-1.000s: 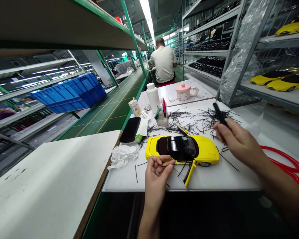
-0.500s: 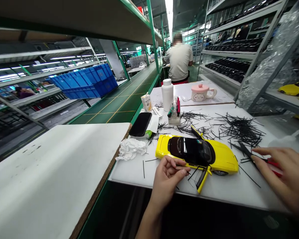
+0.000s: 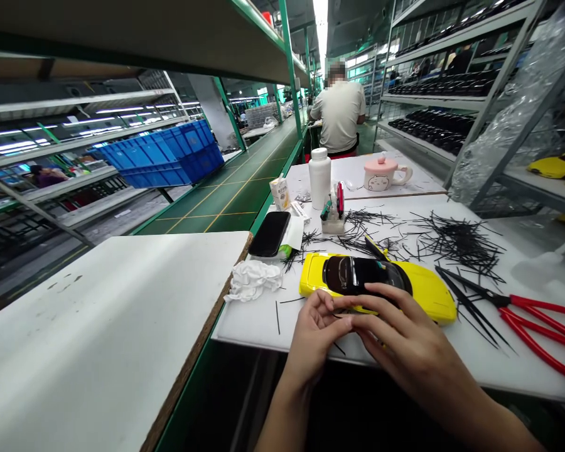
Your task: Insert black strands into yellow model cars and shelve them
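Observation:
A yellow toy car (image 3: 430, 292) with a black roof stands on the white tabletop, its far door swung out. Just in front of its near side, my left hand (image 3: 313, 336) is closed in a pinch; a sliver of something dark shows at its fingertips, too small to name. My right hand (image 3: 405, 339) reaches across the car's near side, and its fingertips meet those of the left. What they grip between them is hidden. To the right lie red-handled scissors (image 3: 513, 302) and black tweezers (image 3: 473, 307), touched by neither hand.
Loose black strips (image 3: 466, 242) are heaped behind the car. A white bottle (image 3: 320, 179), a pink-lidded mug (image 3: 381, 174), a pen holder (image 3: 333, 223), a phone (image 3: 270, 234) and crumpled tissue (image 3: 254, 280) stand or lie around. A green conveyor (image 3: 235, 194) runs at left; a person (image 3: 338, 116) sits ahead.
My right hand has left the scissors on the table and moved left to join my left hand at the car. The left hand keeps its pinch. The view has shifted slightly.

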`<state>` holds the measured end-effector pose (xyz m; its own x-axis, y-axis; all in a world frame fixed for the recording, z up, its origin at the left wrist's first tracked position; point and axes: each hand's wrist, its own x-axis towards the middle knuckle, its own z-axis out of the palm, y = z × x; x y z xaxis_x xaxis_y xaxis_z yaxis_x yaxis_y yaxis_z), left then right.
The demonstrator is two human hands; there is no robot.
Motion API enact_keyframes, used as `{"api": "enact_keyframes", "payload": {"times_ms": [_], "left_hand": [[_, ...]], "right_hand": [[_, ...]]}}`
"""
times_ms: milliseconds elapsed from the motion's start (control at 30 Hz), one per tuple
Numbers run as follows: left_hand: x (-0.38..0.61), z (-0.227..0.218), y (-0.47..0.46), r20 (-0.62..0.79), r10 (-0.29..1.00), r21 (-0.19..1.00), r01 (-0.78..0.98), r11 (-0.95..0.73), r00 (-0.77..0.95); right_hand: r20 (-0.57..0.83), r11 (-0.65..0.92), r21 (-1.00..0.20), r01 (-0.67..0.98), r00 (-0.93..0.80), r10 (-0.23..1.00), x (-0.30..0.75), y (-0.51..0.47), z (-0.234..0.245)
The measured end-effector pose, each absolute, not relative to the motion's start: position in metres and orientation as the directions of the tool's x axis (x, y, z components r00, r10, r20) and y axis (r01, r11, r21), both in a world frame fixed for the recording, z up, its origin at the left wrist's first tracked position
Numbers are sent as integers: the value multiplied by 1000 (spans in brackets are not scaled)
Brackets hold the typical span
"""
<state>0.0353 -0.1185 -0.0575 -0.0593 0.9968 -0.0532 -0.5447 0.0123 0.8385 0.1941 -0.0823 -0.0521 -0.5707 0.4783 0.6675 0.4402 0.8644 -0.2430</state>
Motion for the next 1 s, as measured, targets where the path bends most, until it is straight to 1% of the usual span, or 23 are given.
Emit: {"api": "enact_keyframes", "payload": {"times_ms": [233, 367, 467, 600, 733, 800, 900, 967, 1000], "left_hand": [[34, -53, -123, -85, 996, 847, -528, 62, -19], [33, -52, -133, -103, 995, 868, -489, 88, -5], [35, -48, -141, -114, 993, 884, -458, 96, -12], [40, -38, -148, -181, 983, 909, -387, 156, -28], [42, -32, -149, -245, 968, 930, -297, 217, -62], [34, -31, -149, -223, 963, 955, -230, 185, -151], [4, -26, -153, -89, 914, 994, -92, 57, -396], [-25, -21, -159, 40, 809, 999, 30, -28, -586], [-41, -19, -164, 89, 743, 994, 102, -28, -663]], "right_hand": [[748, 871, -285, 401, -475, 463, 188, -89, -48], [741, 874, -274, 401, -491, 458, 192, -94, -51], [731, 886, -276, 373, -517, 445, 198, -99, -53], [731, 880, -346, 326, -495, 471, 211, -102, -53], [726, 856, -398, 330, -457, 514, 230, -101, -52], [724, 844, -399, 359, -441, 530, 242, -97, -54], [714, 796, -404, 450, -388, 582, 262, -88, -60], [696, 757, -401, 515, -366, 618, 273, -81, -67], [684, 740, -395, 545, -363, 633, 278, -78, -70]]}}
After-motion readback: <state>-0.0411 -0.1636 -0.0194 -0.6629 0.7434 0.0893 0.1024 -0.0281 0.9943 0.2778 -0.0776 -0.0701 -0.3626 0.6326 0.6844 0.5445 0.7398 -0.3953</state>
